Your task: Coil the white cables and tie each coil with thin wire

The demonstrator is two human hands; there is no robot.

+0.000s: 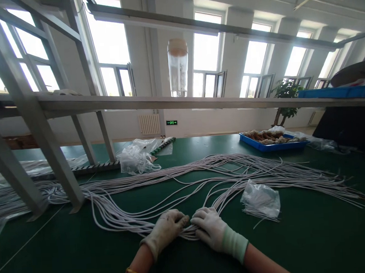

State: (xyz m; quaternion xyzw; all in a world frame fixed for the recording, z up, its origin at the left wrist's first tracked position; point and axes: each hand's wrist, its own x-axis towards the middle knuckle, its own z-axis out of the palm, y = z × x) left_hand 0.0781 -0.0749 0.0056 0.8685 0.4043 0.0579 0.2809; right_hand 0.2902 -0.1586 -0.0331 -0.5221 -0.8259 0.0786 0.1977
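My left hand, in a soiled white work glove, is closed around a bundle of thin white cables at the near side of the table. Close beside it, my right hand, gloved in white with a pale green cuff, grips the same bundle. A short curved stretch of cable shows between and below the hands. From there the cables run left to a looped heap and right toward many loose ends. The fingertips under the bundle are hidden.
A clear bag with short cable pieces lies right of my hands. Farther back are a blue tray and crumpled plastic bags. Metal posts stand at left, and a shelf holding a bottle crosses above the green table.
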